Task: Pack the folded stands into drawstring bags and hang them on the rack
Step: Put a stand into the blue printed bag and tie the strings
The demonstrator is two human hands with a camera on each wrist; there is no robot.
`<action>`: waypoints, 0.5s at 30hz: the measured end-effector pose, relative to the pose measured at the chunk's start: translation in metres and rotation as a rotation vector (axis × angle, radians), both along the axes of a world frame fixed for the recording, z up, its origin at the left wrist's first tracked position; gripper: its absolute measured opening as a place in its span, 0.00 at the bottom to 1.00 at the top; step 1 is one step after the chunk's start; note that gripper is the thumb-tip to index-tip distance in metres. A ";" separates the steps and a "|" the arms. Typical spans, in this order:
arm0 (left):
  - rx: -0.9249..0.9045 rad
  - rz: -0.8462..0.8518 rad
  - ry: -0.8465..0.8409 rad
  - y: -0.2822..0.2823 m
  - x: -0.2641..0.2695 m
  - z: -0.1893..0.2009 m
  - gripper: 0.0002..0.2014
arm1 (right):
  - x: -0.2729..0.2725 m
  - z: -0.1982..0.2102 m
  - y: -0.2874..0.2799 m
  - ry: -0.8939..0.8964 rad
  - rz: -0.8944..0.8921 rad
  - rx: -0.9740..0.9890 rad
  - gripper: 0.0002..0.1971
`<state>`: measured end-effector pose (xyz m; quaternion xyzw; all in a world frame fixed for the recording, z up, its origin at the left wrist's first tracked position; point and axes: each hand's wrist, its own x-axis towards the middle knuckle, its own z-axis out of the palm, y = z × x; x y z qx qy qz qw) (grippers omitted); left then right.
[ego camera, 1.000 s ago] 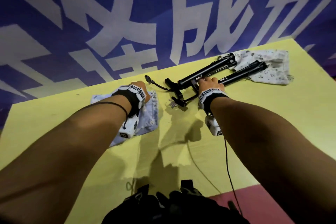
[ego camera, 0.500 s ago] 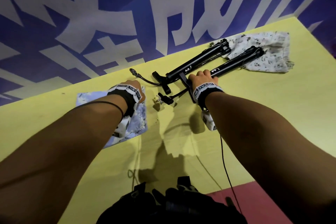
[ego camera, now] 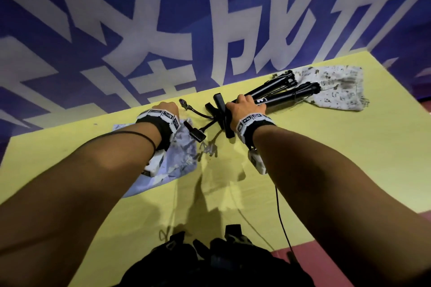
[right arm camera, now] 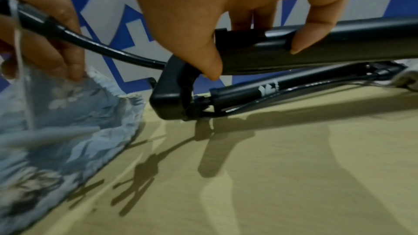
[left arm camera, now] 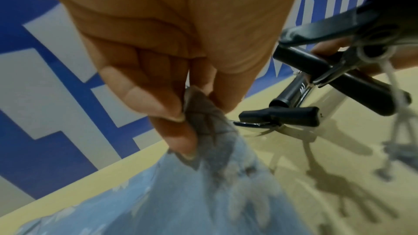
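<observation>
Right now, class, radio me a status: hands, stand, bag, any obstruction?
Left hand pinches blue bag edge. Right hand grips one folded stand, lifted. Second stand lies beside; nothing blocks the bag.

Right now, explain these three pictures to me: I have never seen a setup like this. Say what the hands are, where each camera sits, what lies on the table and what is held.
No machine here: a person works with two bare hands, wearing a camera on the head and one on each wrist. The head view looks down over both forearms at a yellow table. Each wrist view looks along its own hand at the fingers.

On the table lie two black folded stands side by side, a blue flowered bag near the left hand and a pale speckled bag at the stands' far ends.

The left hand pinches the edge of the blue bag. The right hand grips the nearer stand, fingers and thumb curled round its tube; the other stand rests on the table.
</observation>
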<state>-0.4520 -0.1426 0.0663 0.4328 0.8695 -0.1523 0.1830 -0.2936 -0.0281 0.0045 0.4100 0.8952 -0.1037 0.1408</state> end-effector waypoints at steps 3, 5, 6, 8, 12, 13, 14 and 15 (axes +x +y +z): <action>0.060 -0.014 0.018 -0.020 -0.016 0.005 0.04 | -0.015 0.021 -0.019 0.074 0.008 0.015 0.35; 0.083 -0.021 0.001 -0.036 -0.026 0.010 0.05 | -0.023 0.039 -0.030 0.135 -0.004 -0.021 0.32; 0.099 -0.024 -0.018 -0.045 -0.032 0.014 0.10 | -0.028 0.048 -0.038 0.159 -0.009 -0.042 0.32; 0.147 -0.023 -0.059 -0.065 -0.046 0.022 0.22 | -0.037 0.063 -0.054 0.216 -0.016 -0.058 0.31; 0.407 0.092 -0.145 -0.107 -0.067 0.037 0.20 | -0.057 0.083 -0.085 0.379 -0.081 -0.041 0.17; 0.466 0.120 -0.152 -0.119 -0.072 0.039 0.20 | -0.063 0.090 -0.093 0.431 -0.109 -0.060 0.16; 0.512 0.151 -0.152 -0.135 -0.079 0.043 0.20 | -0.072 0.100 -0.106 0.494 -0.128 -0.082 0.15; 0.562 0.173 -0.158 -0.149 -0.085 0.048 0.19 | -0.082 0.111 -0.117 0.559 -0.154 -0.107 0.16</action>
